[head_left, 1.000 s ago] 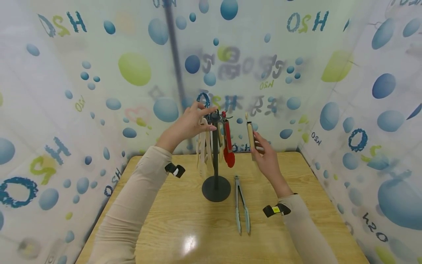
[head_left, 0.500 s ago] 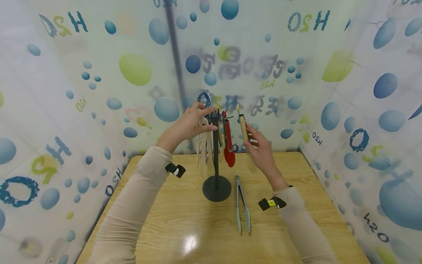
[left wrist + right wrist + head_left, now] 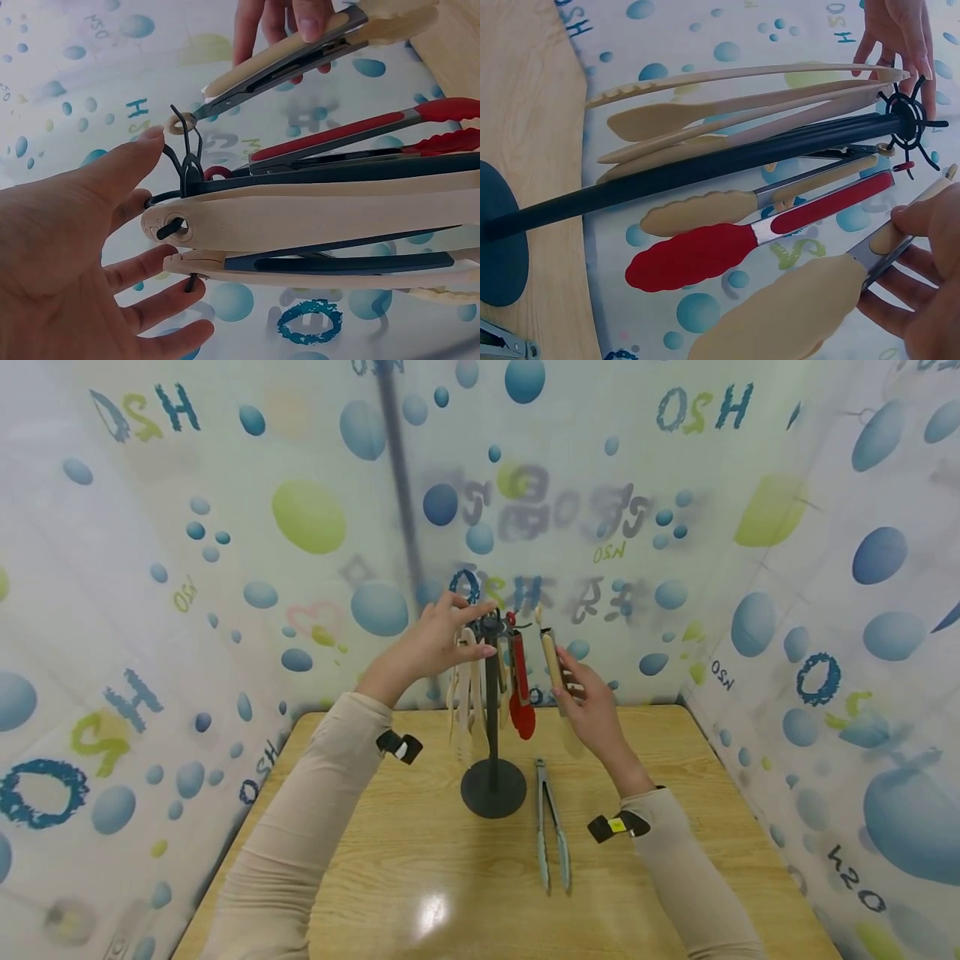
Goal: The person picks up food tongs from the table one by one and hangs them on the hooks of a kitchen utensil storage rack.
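My right hand (image 3: 596, 706) grips a pair of beige-headed tongs (image 3: 795, 304) by the handle, with the head hanging down. The tongs' hanging loop (image 3: 180, 124) is right at a hook on the right side of a black utensil stand (image 3: 492, 718). My left hand (image 3: 435, 643) holds the top of that stand, thumb and index finger to either side of its hook ring (image 3: 909, 120). On the hooks hang red tongs (image 3: 521, 685), a second pair of beige-headed tongs (image 3: 705, 214) and several cream tongs (image 3: 300, 221).
Grey-blue tongs (image 3: 551, 827) lie on the wooden table (image 3: 390, 860), just right of the stand's round base (image 3: 492, 789). Behind and at both sides are walls covered with a bubble-patterned sheet (image 3: 307, 518).
My right hand has moved left with the beige-headed tongs, bringing their loop up to the stand's hooks. My left hand stays at the stand's top.
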A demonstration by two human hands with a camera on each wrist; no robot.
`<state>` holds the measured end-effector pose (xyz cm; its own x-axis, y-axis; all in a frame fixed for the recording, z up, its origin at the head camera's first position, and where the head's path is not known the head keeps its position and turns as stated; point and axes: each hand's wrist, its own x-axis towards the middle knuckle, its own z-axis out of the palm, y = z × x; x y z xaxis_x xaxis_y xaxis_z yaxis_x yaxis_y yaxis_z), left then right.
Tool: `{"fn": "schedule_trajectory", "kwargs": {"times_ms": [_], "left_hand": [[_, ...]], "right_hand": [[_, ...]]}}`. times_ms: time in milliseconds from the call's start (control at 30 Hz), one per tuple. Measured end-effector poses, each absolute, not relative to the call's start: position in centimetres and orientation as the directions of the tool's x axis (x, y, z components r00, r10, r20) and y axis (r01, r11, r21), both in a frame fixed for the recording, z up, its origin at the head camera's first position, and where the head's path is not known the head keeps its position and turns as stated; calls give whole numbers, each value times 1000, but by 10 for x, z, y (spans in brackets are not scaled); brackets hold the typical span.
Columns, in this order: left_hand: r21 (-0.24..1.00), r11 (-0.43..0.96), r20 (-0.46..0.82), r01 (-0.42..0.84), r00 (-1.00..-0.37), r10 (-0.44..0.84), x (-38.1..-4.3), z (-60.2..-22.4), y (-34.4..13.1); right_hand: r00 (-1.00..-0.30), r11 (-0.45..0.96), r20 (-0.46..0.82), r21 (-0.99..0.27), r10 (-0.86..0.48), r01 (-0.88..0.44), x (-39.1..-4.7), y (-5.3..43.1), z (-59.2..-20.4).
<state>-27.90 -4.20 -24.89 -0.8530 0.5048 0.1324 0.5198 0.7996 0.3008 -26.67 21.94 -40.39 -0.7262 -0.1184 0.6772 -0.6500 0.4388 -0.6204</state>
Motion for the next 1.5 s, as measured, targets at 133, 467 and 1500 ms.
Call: {"fn": "schedule_trajectory", "kwargs": {"times_ms": [133,467,1500], "left_hand": [[304,799,131,518,-854,504,-279,-249,-42],[311,793,139,524,-850,508,-283,-252,-44],[317,783,160,535,-844,512,-285,-255,-44]], "right_hand": [[-739,441,663,-630,-123,-639,-267,218,-407],[-746,439,655,-638,-123,-633,-263,209,-410],[-785,338,614,-724,-80,-601,-273,188,-432]]}}
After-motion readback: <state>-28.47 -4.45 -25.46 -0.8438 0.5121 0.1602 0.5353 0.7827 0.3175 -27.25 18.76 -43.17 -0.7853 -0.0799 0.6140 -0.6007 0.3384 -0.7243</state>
